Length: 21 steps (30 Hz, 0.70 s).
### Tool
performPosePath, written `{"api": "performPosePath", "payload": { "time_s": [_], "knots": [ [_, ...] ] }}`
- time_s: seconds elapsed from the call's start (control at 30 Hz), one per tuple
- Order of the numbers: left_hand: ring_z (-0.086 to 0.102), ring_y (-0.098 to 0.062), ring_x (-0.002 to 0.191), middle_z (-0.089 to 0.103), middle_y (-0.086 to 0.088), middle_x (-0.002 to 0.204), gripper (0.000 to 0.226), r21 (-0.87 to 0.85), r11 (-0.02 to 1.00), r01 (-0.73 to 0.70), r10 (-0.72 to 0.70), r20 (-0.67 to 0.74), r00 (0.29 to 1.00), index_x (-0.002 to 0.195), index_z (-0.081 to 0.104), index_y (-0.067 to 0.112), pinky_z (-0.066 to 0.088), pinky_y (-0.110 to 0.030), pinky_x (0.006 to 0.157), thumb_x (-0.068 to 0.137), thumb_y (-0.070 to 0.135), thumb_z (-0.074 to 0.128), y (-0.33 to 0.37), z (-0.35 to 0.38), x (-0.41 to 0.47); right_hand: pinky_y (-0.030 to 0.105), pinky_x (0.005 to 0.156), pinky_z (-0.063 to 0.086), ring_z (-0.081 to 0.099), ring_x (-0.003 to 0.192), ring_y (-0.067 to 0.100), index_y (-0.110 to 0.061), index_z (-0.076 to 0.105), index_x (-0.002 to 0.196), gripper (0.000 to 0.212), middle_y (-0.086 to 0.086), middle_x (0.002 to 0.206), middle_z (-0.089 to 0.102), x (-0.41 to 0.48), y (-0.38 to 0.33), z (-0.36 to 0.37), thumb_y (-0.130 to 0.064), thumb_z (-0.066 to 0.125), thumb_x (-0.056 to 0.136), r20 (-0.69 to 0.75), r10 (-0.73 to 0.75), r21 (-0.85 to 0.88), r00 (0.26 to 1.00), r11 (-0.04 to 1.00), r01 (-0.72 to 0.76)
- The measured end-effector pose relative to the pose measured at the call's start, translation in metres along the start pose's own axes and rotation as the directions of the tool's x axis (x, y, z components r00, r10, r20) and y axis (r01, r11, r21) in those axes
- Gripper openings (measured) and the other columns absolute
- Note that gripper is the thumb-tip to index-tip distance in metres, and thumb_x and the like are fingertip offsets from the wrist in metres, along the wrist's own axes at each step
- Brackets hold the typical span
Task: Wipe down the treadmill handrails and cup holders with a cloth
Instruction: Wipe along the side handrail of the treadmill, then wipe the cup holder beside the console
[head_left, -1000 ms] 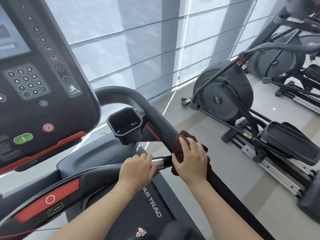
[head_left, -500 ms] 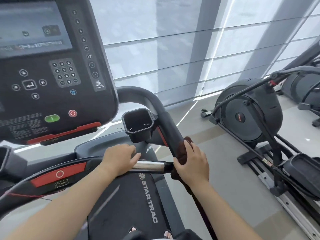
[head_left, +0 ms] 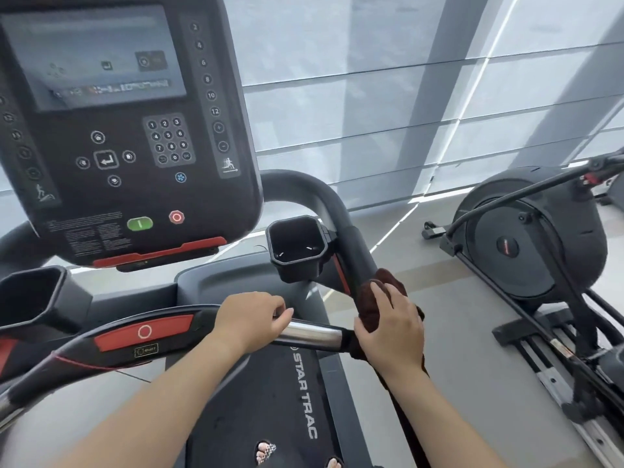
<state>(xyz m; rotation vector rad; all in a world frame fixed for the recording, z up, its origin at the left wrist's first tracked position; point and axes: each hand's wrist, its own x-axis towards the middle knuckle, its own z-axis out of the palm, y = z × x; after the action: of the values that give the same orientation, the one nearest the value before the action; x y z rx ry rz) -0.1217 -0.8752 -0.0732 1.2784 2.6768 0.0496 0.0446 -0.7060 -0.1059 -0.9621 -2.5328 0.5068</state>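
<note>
While the left hand (head_left: 251,320) grips the front bar (head_left: 314,334), the right hand (head_left: 393,332) holds the brown cloth (head_left: 369,300) on the right handrail (head_left: 353,231), near the cup holder (head_left: 297,246). The belt (head_left: 256,393) says STAR TRAC.

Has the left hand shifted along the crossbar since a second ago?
Yes. The left hand slid leftward, away from the right handrail, exposing more silver grip.
</note>
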Motion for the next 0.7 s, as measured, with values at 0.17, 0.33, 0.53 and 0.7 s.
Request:
{"api": "performPosePath", "payload": {
  "time_s": [0.17, 0.33, 0.53, 0.7],
  "knots": [
    [0.055, -0.013, 0.08, 0.059, 0.01, 0.08, 0.03, -0.077, 0.997, -0.012, 0.01, -0.014, 1.0, 0.085, 0.059, 0.029, 0.039, -0.029, 0.06, 0.087, 0.051, 0.039, -0.027, -0.011, 0.0, 0.042, 0.09, 0.048, 0.056, 0.107, 0.025, -0.021, 0.059, 0.122, 0.062, 0.0, 0.118, 0.063, -0.012, 0.007, -0.003, -0.022, 0.082, 0.065, -0.1, -0.024, 0.102, 0.995, 0.994, 0.034],
    [0.055, -0.007, 0.08, 0.062, 0.015, 0.084, 0.023, -0.257, 0.965, 0.06, -0.082, -0.075, 0.994, 0.088, 0.06, 0.034, 0.046, -0.03, 0.066, 0.087, 0.049, 0.042, -0.064, -0.026, 0.014, 0.037, 0.09, 0.045, 0.057, 0.105, 0.026, -0.018, 0.058, 0.123, 0.057, 0.001, 0.12, 0.063, 0.028, -0.025, 0.0, -0.023, 0.079, 0.07, -0.112, 0.005, 0.202, 0.994, 0.979, 0.018],
    [0.054, -0.004, 0.08, 0.06, 0.017, 0.086, 0.018, -0.406, 0.906, 0.12, -0.171, -0.091, 0.981, 0.09, 0.058, 0.036, 0.044, -0.03, 0.067, 0.088, 0.046, 0.042, -0.08, -0.019, 0.026, 0.029, 0.096, 0.042, 0.055, 0.107, 0.018, -0.02, 0.055, 0.125, 0.055, -0.001, 0.121, 0.062, 0.087, -0.076, 0.022, -0.028, 0.075, 0.075, -0.124, -0.105, 0.322, 0.987, 0.936, 0.14],
    [0.055, -0.002, 0.078, 0.06, 0.02, 0.087, 0.014, -0.485, 0.867, 0.115, -0.223, -0.172, 0.96, 0.092, 0.056, 0.038, 0.042, -0.025, 0.064, 0.087, 0.044, 0.044, -0.083, -0.016, 0.029, 0.042, 0.104, 0.04, 0.051, 0.116, 0.022, -0.019, 0.054, 0.128, 0.054, 0.002, 0.126, 0.06, 0.12, -0.097, 0.062, -0.031, 0.071, 0.079, 0.044, -0.134, 0.256, 0.99, 0.959, 0.119]
  ]
}}
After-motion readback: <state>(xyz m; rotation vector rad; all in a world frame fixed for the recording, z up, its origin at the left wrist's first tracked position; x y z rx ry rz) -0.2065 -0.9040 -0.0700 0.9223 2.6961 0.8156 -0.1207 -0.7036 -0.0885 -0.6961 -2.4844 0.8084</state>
